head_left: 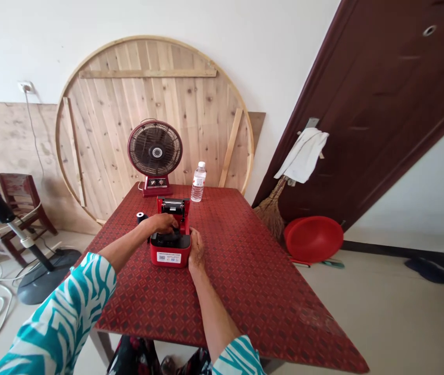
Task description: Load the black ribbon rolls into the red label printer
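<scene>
A red and black label printer (170, 258) stands on the table with its lid (173, 204) raised and a white sticker on its front. My left hand (165, 223) reaches into the open top from the left. Its fingers are bent down at a black part inside; what they hold is too small to make out. Against the printer's right side, my right hand (196, 250) grips the casing. Just left of the printer lies a dark roll (140, 216) with a white core, partly covered by my left arm.
The table (237, 271) has a red patterned top. At its far edge are a red fan (155, 151) and a water bottle (198, 182). A large round wooden board (190, 99) leans on the wall. On the floor right are a broom (271, 211) and a red basin (313, 239).
</scene>
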Motion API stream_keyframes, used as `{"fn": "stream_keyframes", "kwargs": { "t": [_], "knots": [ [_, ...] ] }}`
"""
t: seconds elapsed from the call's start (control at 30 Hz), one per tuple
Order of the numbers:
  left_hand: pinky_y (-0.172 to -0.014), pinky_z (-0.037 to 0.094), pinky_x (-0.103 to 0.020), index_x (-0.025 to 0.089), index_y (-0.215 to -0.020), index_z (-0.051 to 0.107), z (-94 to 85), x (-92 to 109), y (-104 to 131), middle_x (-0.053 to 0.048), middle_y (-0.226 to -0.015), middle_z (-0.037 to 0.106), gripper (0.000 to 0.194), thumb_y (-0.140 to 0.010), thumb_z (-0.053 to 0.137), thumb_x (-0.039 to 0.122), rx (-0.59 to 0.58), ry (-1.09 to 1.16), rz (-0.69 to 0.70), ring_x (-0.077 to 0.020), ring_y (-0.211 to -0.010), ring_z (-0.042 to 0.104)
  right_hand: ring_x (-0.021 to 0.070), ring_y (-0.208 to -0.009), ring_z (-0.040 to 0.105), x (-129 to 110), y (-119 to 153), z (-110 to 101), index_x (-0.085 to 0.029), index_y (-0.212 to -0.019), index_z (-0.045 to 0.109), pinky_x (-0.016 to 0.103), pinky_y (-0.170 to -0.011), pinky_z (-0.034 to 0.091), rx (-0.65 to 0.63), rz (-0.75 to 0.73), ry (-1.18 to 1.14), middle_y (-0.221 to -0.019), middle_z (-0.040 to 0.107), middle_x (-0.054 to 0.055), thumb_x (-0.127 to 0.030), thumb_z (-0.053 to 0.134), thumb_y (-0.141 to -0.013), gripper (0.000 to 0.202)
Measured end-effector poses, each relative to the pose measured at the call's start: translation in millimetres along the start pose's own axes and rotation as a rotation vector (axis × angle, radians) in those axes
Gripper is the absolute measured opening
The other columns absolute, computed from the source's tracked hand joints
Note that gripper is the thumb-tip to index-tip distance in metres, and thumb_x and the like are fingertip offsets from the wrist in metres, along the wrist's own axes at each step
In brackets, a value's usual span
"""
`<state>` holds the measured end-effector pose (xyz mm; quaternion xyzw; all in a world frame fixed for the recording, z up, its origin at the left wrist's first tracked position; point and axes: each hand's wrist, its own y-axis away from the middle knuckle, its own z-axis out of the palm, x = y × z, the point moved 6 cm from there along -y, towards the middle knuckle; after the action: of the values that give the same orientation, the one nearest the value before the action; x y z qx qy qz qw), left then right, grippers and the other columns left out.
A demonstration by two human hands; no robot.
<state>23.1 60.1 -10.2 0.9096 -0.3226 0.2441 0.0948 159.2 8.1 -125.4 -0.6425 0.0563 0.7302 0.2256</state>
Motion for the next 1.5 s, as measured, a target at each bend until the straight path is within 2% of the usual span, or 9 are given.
{"fn": "stream_keyframes", "kwargs": {
  "t": [0.2, 0.47, 0.6, 0.77, 0.83, 0.93, 1.1, 1.3, 1.5],
  "knots": [
    [-0.059, 0.038, -0.024, 0.026, -0.067, 0.074, 4.8, -9, -8, -0.001, -0.065, 0.071, 0.021, -0.055, 0.069, 0.01, -0.001, -0.054, -0.043, -0.0204, -0.067, 0.062, 0.0205, -0.102, 0.062, 1, -1, 0, -0.023, -0.104, 0.07, 0.034, -0.094, 0.045, 0.027, -0.021, -0.012, -0.106, 0.072, 0.005, -0.059, 0.046, -0.083, 0.049],
    [-0.069, 0.045, -0.025, 0.026, -0.078, 0.077, 3.9, -3, -5, -0.002, -0.083, 0.076, 0.028, -0.057, 0.071, 0.009, 0.028, -0.056, -0.011, -0.0232, -0.084, 0.067, 0.0205, -0.102, 0.062, 3, -1, -1, -0.023, -0.106, 0.07, 0.034, -0.092, 0.046, 0.009, -0.004, -0.014, -0.108, 0.072, 0.005, -0.059, 0.046, -0.084, 0.049],
    [-0.08, 0.046, -0.026, 0.028, -0.091, 0.077, -11.7, 8, 10, -0.002, -0.098, 0.077, 0.035, -0.062, 0.071, 0.008, 0.138, -0.056, 0.025, -0.0246, -0.097, 0.067, 0.0202, -0.101, 0.062, 1, 0, -1, -0.023, -0.106, 0.07, 0.034, -0.092, 0.045, 0.0, -0.012, -0.002, -0.108, 0.072, 0.005, -0.06, 0.046, -0.084, 0.049],
    [-0.086, 0.048, -0.03, 0.027, -0.105, 0.075, -40.5, 16, 50, -0.004, -0.104, 0.075, 0.038, -0.069, 0.072, 0.015, 0.363, 0.185, 0.144, -0.0234, -0.097, 0.066, 0.0206, -0.099, 0.062, 4, -1, -1, -0.022, -0.105, 0.069, 0.034, -0.088, 0.047, 0.006, -0.002, -0.044, -0.106, 0.072, 0.006, -0.062, 0.049, -0.081, 0.051],
    [-0.084, 0.05, -0.031, 0.024, -0.118, 0.069, -53.2, 0, 72, -0.006, -0.105, 0.074, 0.044, -0.074, 0.071, 0.024, 0.492, 0.328, 0.118, -0.0224, -0.094, 0.067, 0.0204, -0.098, 0.062, 5, -1, -1, -0.022, -0.105, 0.069, 0.033, -0.087, 0.047, 0.001, 0.0, -0.044, -0.105, 0.072, 0.005, -0.062, 0.049, -0.081, 0.051],
    [-0.079, 0.051, -0.032, 0.018, -0.122, 0.066, -61.7, -42, 104, -0.008, -0.098, 0.073, 0.054, -0.073, 0.074, 0.037, 0.675, 0.541, 0.012, -0.022, -0.088, 0.066, 0.0206, -0.098, 0.062, 5, -1, -2, -0.022, -0.107, 0.068, 0.033, -0.086, 0.047, -0.004, 0.006, -0.037, -0.106, 0.072, 0.005, -0.061, 0.048, -0.082, 0.051],
    [-0.068, 0.051, -0.03, 0.015, -0.107, 0.066, -37.3, -111, 129, -0.006, -0.084, 0.071, 0.062, -0.056, 0.084, 0.046, 0.799, 0.804, -0.168, -0.0194, -0.075, 0.065, 0.0222, -0.1, 0.062, 4, -1, -5, -0.022, -0.107, 0.068, 0.035, -0.089, 0.045, 0.005, 0.049, 0.001, -0.109, 0.072, 0.006, -0.06, 0.048, -0.081, 0.05],
    [-0.078, 0.053, -0.034, 0.015, -0.101, 0.064, -3.1, -127, 117, -0.005, -0.087, 0.072, 0.05, -0.06, 0.079, 0.04, 0.732, 0.771, -0.199, -0.021, -0.083, 0.068, 0.0225, -0.1, 0.063, 5, -1, -6, -0.022, -0.105, 0.07, 0.034, -0.088, 0.045, 0.01, 0.063, 0.019, -0.108, 0.073, 0.006, -0.06, 0.048, -0.08, 0.05],
    [-0.084, 0.055, -0.038, 0.017, -0.111, 0.064, 9.6, -144, 115, -0.009, -0.105, 0.073, 0.061, -0.068, 0.073, 0.058, 0.736, 0.741, -0.243, -0.0264, -0.096, 0.069, 0.0227, -0.099, 0.063, 7, 0, -6, -0.023, -0.106, 0.07, 0.033, -0.085, 0.046, 0.009, 0.074, 0.006, -0.108, 0.073, 0.006, -0.059, 0.049, -0.081, 0.049]
  ]
}}
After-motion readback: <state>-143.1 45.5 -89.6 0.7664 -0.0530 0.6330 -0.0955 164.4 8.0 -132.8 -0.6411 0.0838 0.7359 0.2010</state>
